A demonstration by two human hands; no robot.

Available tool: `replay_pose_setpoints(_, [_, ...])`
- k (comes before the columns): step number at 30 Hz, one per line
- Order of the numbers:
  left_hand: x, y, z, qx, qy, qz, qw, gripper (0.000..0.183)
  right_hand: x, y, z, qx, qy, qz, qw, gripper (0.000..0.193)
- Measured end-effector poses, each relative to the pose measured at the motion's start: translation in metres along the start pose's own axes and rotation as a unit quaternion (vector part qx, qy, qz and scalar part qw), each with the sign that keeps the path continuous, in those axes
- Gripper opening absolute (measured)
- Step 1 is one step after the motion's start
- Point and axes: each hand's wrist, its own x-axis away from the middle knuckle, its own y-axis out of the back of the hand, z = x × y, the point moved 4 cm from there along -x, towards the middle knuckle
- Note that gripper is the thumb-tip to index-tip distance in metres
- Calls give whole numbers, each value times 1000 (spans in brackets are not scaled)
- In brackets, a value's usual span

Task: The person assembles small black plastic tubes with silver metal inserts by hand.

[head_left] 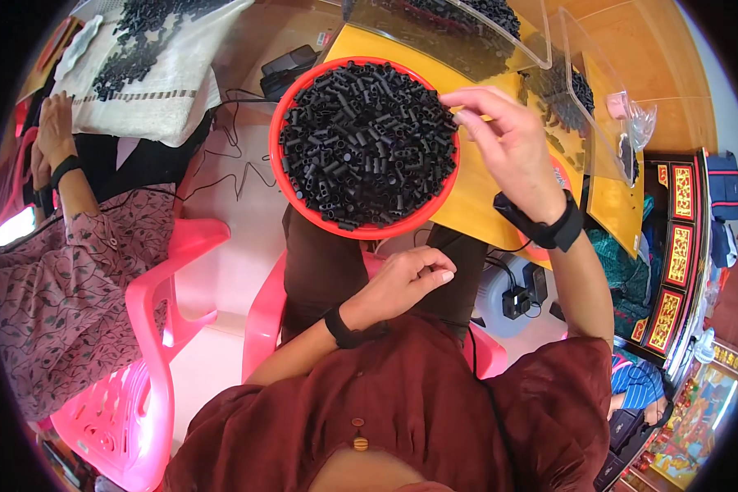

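Tubes (369, 148) lie in basin (377, 233), axes mixed, left of the nearer right hand (512, 143); left hand (398, 284) lower, apart. Both grips narrow; cannot tell if holding.

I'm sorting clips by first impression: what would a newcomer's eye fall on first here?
Probably the red basin heaped with short black tubes, just above the middle of the view. Next might come the right hand, at the basin's right edge and standing out against the yellow surface. The bright pink chair at the lower left also draws the eye.
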Motion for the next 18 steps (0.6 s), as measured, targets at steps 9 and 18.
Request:
replay_pose_setpoints(9, [3,-7,-11,112,18,92,989,14,44,27,-8,-69,-107,-82,989,13])
replay_pose_setpoints(18, [24,1,-78,226,-64,137,962,16,169,-8,-4,-339,-228,-244,880,10])
